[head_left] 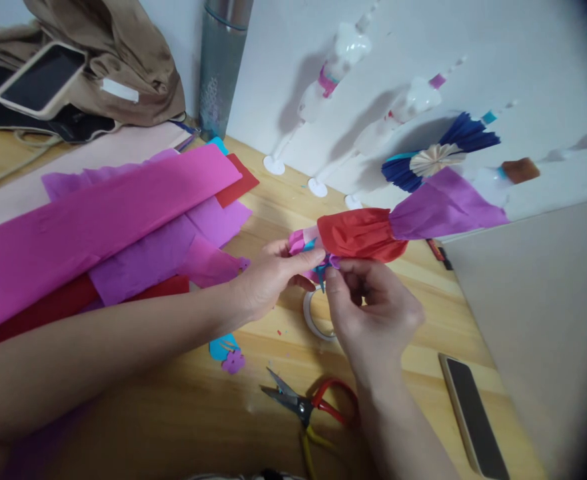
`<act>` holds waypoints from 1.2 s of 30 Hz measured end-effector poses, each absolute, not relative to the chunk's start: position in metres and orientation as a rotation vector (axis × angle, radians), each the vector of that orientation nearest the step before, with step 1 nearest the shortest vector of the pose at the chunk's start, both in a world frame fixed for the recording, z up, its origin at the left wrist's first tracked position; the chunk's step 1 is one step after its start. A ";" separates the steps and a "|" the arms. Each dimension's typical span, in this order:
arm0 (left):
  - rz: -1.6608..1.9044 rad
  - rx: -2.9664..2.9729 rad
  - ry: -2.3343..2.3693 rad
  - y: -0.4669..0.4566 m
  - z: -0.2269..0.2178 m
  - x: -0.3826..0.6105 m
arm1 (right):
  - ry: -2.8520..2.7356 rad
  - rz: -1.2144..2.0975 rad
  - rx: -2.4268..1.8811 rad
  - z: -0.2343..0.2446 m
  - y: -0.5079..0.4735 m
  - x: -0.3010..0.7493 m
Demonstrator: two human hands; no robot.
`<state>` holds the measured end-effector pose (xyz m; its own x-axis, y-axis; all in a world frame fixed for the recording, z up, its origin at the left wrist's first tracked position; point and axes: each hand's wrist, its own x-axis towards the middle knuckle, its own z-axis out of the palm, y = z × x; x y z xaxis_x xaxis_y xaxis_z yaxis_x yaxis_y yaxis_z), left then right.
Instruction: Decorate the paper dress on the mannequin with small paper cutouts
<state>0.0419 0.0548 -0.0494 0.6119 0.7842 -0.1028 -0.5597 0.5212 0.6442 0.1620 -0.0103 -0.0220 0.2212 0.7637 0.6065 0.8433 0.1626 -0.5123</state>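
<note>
A paper-dressed doll (358, 233) with a gathered red section and a flared purple section hangs over the table, tilted up to the right. My left hand (268, 277) is closed around its pink and pale end. At that end my right hand (373, 307) pinches a small blue and purple paper piece (322, 270) against the doll. Fingers partly cover this piece, so its full shape is hidden. Just below the hands a roll of tape (309, 319) lies on the table, partly behind my right hand.
Open scissors (300, 407) lie in front, beside a purple paper flower (233, 361) and a blue scrap (222, 347). Pink paper (103, 217) covers the left side. White dolls (318, 100) lean on the wall. A phone (476, 420) rests right; a bottle (222, 73) stands behind.
</note>
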 end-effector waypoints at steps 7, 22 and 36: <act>0.821 0.603 0.395 0.055 -0.051 0.041 | -1.501 0.000 -1.592 -0.021 -0.009 0.163; 0.861 0.624 0.385 0.054 -0.044 0.041 | -1.923 -0.452 -1.316 -0.010 -0.005 0.168; 0.847 0.682 0.392 0.056 -0.045 0.040 | -1.725 -0.326 -1.502 -0.014 -0.002 0.174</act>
<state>0.0402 0.0560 -0.0452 0.6106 0.7902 -0.0527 -0.5512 0.4718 0.6882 0.1743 -0.0016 -0.0144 0.0338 0.7085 0.7049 0.9168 0.2588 -0.3041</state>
